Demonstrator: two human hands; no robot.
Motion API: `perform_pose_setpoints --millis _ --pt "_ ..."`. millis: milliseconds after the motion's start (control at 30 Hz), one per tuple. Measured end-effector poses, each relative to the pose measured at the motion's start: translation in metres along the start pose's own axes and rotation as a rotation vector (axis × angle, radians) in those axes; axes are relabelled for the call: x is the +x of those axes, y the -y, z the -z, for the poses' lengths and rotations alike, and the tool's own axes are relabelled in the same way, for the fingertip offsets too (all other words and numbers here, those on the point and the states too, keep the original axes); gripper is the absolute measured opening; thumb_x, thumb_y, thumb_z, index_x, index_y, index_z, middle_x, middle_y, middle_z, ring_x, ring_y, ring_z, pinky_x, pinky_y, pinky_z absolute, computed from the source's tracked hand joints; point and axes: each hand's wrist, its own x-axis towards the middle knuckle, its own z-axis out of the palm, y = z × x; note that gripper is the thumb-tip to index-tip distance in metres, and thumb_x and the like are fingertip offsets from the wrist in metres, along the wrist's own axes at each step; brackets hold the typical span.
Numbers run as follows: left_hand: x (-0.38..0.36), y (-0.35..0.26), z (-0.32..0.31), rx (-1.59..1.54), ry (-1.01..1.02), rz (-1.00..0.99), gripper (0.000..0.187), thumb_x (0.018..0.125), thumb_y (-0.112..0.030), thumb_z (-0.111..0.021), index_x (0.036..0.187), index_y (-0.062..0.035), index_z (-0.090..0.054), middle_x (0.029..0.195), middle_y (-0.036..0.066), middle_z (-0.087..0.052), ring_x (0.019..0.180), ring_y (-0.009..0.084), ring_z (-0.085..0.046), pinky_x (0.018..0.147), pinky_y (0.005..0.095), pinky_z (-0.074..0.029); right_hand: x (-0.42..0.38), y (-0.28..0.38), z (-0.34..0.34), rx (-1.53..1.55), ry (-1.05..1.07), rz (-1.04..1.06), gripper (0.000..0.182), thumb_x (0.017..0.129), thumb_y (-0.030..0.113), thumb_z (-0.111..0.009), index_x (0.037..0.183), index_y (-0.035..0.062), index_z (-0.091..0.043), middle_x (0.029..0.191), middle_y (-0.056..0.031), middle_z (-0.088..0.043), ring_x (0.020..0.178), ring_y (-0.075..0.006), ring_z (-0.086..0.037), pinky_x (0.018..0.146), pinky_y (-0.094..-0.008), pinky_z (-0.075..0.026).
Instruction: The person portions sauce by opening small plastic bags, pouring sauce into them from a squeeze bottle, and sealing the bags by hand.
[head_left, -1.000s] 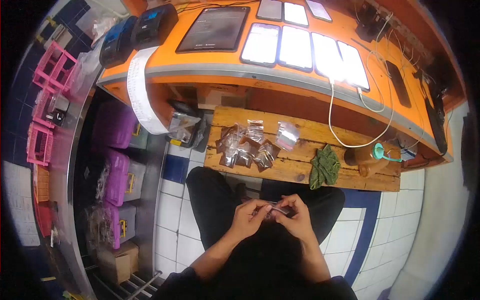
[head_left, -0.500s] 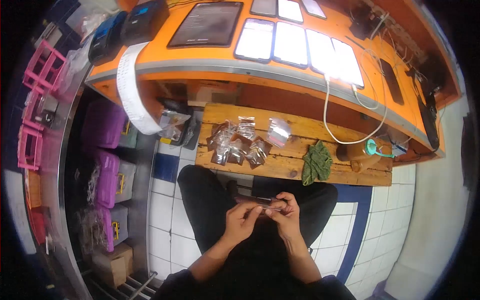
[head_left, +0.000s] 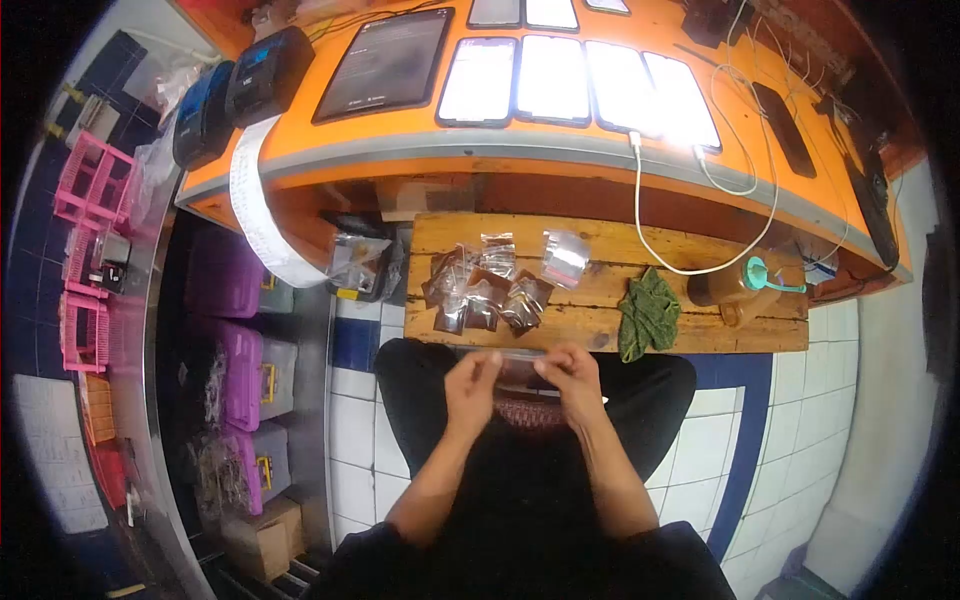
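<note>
Between my two hands, a small clear plastic bag (head_left: 519, 372) is stretched by its top edge; its contents are hard to make out. My left hand (head_left: 470, 392) pinches one corner, and my right hand (head_left: 572, 384) pinches the other. Just beyond them, on the wooden bench (head_left: 590, 335), lies a pile of small clear bags of brown stuff (head_left: 487, 297). Beside that pile rests a stack of flat clear bags (head_left: 566, 260). Something dark red and woven (head_left: 532, 413) shows in my lap under the held bag.
A crumpled green cloth (head_left: 648, 315) and a jar with a teal lid (head_left: 755, 273) are on the bench's right. Above, an orange counter (head_left: 340, 142) carries lit phones (head_left: 553, 80), a tablet (head_left: 385, 65) and printers (head_left: 268, 76). A white cable (head_left: 645, 235) hangs down. Purple-lidded boxes (head_left: 243, 375) stand left.
My hands have risen toward the bench and moved apart, from fingers close together to holding the bag spread between them. The camera view has shifted slightly.
</note>
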Motion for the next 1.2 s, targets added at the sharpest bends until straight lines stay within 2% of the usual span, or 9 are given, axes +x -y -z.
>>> perform_pose_setpoints --millis 267,400,500,633,667,800,900,1000,1200 --pt "0.171 0.047 0.012 0.293 -0.267 -0.463 0.031 0.096 -0.026 -0.058 0.096 0.0034 -0.068 0.084 0.011 -0.07 0.074 0.0205 -0.064 0.07 0.0338 -0.05 0.16 -0.04 0.05 -1.459 -0.299 0.44 0.027 0.091 0.022 -0.056 0.116 0.0152 -0.065 0.112 -0.0078 -0.066 0.106 -0.0299 -0.06 0.092 -0.0461 -0.043" --pt "0.191 0.084 0.014 1.094 0.167 -0.053 0.028 0.096 -0.021 -0.052 0.109 -0.0017 -0.067 0.105 0.022 -0.066 0.091 0.0374 -0.065 0.089 0.0487 -0.045 0.181 -0.05 0.062 -1.795 -0.231 0.374 0.028 0.091 0.022 -0.051 0.112 0.019 -0.068 0.117 -0.0063 -0.065 0.118 -0.0242 -0.055 0.1 -0.0514 -0.034" --pt "0.158 0.087 0.002 0.872 -0.115 -0.737 0.03 0.097 -0.023 -0.051 0.104 0.0014 -0.068 0.101 0.021 -0.068 0.092 0.0377 -0.064 0.081 0.0458 -0.049 0.194 -0.055 0.077 -1.703 -0.106 0.346 0.025 0.089 0.021 -0.052 0.106 0.019 -0.071 0.115 -0.0054 -0.066 0.118 -0.0245 -0.055 0.102 -0.0539 -0.032" --pt "0.076 0.07 -0.022 0.669 0.008 -0.447 0.027 0.095 -0.017 -0.055 0.109 0.003 -0.065 0.107 0.021 -0.066 0.101 0.0375 -0.062 0.088 0.0439 -0.048 0.178 -0.031 0.069 -1.458 -0.14 0.266 0.02 0.084 0.016 -0.061 0.1 0.0148 -0.072 0.107 -0.0088 -0.068 0.103 -0.0313 -0.061 0.093 -0.0453 -0.045" --pt "0.059 0.066 -0.027 0.601 0.048 -0.39 0.026 0.094 -0.016 -0.056 0.11 0.0035 -0.065 0.108 0.021 -0.066 0.102 0.0376 -0.062 0.089 0.0434 -0.047 0.181 -0.039 0.079 -1.349 -0.191 0.569 0.017 0.083 0.016 -0.065 0.098 0.0112 -0.071 0.103 -0.0119 -0.066 0.097 -0.0348 -0.061 0.084 -0.0407 -0.049" --pt "0.024 0.05 -0.047 0.433 0.033 -0.254 0.027 0.091 -0.011 -0.062 0.113 0.0027 -0.063 0.113 0.02 -0.065 0.103 0.0364 -0.063 0.09 0.0413 -0.048 0.139 -0.008 0.059 -1.108 -0.286 0.739 0.017 0.089 0.016 -0.06 0.096 0.0027 -0.068 0.096 -0.0133 -0.064 0.09 -0.031 -0.061 0.083 -0.0409 -0.046" --pt "0.03 0.015 -0.054 0.45 -0.042 -0.441 0.031 0.089 -0.015 -0.066 0.115 0.0001 -0.063 0.115 0.018 -0.065 0.102 0.0304 -0.064 0.087 0.039 -0.05 0.077 -0.022 0.07 -0.403 -0.006 0.039 0.013 0.09 0.01 -0.058 0.098 0.0025 -0.065 0.093 -0.0052 -0.064 0.087 -0.0178 -0.059 0.08 -0.0312 -0.045" --pt "0.027 0.018 -0.047 0.13 0.347 -0.143 0.028 0.086 -0.019 -0.072 0.108 -0.0018 -0.066 0.102 0.014 -0.068 0.091 0.0226 -0.066 0.08 0.0343 -0.051 0.026 -0.045 0.07 0.333 0.132 -0.272 0.02 0.098 0.014 -0.05 0.105 -0.0004 -0.062 0.098 -0.0073 -0.065 0.093 -0.0157 -0.061 0.084 -0.0292 -0.047" --pt "0.007 0.041 -0.021 0.184 0.538 0.144 0.019 0.086 -0.02 -0.072 0.092 -0.0025 -0.069 0.076 0.006 -0.065 0.071 0.0096 -0.059 0.065 0.0276 -0.048 -0.023 -0.04 0.037 0.107 0.035 -0.306 0.019 0.097 0.017 -0.058 0.106 0.001 -0.064 0.098 -0.0069 -0.068 0.088 -0.012 -0.064 0.079 -0.0242 -0.049"
